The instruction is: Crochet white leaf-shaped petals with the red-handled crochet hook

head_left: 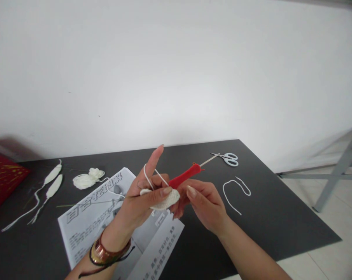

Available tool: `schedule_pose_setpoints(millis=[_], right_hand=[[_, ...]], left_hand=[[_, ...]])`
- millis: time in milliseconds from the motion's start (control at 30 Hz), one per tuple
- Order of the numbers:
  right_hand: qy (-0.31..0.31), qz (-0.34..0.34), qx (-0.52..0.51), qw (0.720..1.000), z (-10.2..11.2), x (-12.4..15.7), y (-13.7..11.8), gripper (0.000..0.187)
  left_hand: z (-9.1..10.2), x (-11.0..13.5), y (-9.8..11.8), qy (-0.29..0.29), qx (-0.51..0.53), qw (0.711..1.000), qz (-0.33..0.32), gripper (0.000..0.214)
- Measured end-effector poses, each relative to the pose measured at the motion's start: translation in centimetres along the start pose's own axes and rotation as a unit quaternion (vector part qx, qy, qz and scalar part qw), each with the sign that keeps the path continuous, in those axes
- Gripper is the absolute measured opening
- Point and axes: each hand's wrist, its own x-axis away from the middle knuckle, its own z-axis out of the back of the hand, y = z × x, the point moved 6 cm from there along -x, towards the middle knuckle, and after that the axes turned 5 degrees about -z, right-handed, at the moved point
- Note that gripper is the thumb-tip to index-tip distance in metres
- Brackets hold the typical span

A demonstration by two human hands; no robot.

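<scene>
My left hand point(147, 194) pinches a small white crocheted piece point(164, 201) between thumb and fingers. Its index finger points up, with white yarn point(147, 177) looped around it and running down to the piece. Close against the piece, my right hand point(206, 200) has its fingers closed around a crochet hook point(184, 175) with a red-covered grip. The hook's thin shaft sticks out to the upper right, away from me; its other end is hidden by the fingers and the white piece.
Printed sheets point(77, 221) lie under my hands on the black table point(269, 217). To the left are a white yarn bundle point(85, 180), two white crocheted pieces point(54, 186) with tails, and a red box point(4, 175). Scissors point(230, 158) and a yarn strand point(227, 198) lie right.
</scene>
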Motion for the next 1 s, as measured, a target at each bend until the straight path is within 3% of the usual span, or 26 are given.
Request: schedule_pose_setpoints(millis=[233, 633, 1000], right_hand=[[0.029, 0.004, 0.038, 0.999, -0.06, 0.05, -0.41, 0.014], [0.055, -0.005, 0.066, 0.996, 0.26, 0.2, -0.14, 0.014], [0.015, 0.004, 0.023, 1.0, -0.16, 0.29, -0.34, 0.016]], left_hand=[[0.38, 0.16, 0.04, 0.011, -0.031, 0.999, 0.001, 0.082], [0.28, 0.29, 0.33, -0.006, -0.059, 0.998, 0.0, 0.075], [0.11, 0.24, 0.0, 0.001, -0.043, 0.999, 0.023, 0.078]])
